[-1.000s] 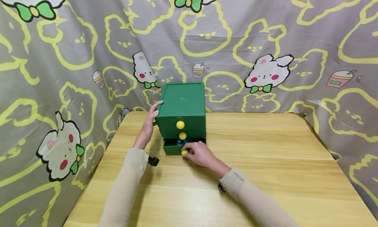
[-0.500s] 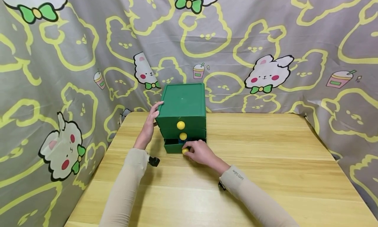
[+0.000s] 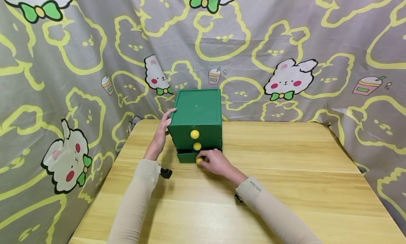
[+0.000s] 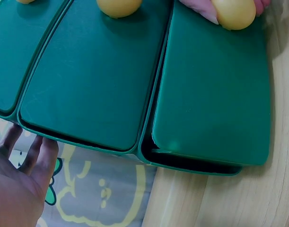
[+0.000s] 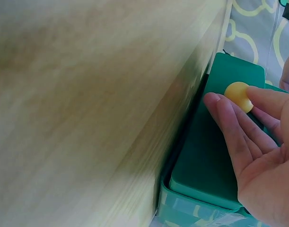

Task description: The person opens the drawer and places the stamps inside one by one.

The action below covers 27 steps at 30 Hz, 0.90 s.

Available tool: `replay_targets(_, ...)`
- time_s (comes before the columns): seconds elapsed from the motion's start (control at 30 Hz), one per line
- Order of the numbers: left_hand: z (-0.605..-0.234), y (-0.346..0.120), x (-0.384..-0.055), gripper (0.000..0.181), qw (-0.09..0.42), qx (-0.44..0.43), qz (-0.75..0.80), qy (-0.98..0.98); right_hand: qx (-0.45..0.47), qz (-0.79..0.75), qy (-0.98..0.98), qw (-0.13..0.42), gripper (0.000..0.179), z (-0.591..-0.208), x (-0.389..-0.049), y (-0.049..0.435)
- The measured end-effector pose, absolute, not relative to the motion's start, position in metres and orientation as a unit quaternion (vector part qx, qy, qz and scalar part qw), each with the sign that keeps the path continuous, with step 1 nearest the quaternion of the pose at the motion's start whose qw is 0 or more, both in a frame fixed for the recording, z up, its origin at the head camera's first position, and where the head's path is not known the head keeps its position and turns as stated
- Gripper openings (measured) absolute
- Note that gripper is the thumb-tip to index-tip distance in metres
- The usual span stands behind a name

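A small green drawer cabinet (image 3: 198, 108) stands on the table, its three drawers stacked one above another. The bottom drawer (image 3: 186, 158) sticks out slightly, leaving a dark gap above its front. Between thumb and fingers, my right hand (image 3: 219, 163) pinches that drawer's round yellow knob (image 5: 238, 96). My left hand (image 3: 159, 134) rests against the cabinet's left side, fingers extended along it near the top edge; the left wrist view shows those fingers (image 4: 44, 158) touching the side wall. The drawer's contents are mostly hidden behind its front and my right hand.
Yellow knobs mark the top drawer (image 3: 195, 134) and the middle drawer (image 3: 197, 146), both pushed in. The wooden table (image 3: 285, 187) extends to the right and in front. A patterned grey curtain (image 3: 234, 53) hangs behind and at the left.
The bottom drawer has slid inward a little, with my right hand moving along on its knob. Blue pieces seen inside earlier have gone mostly out of sight. My left hand stays in place.
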<state>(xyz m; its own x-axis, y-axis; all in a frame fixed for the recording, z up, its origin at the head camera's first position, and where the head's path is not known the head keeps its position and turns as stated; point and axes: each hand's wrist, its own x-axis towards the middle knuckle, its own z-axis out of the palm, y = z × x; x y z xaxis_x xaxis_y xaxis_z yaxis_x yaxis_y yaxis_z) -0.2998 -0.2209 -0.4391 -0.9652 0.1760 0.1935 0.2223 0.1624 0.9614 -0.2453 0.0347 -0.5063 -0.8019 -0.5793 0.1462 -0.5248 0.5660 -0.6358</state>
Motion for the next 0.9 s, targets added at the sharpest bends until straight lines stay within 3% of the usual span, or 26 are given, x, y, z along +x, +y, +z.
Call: replay_targets(0.9,-0.4375,-0.2205,-0.2994,0.054,0.019,-0.126,-0.633,-0.763,-0.31,-0.331,0.891,0.031,0.017,-0.5077,-0.2534,0.0343)
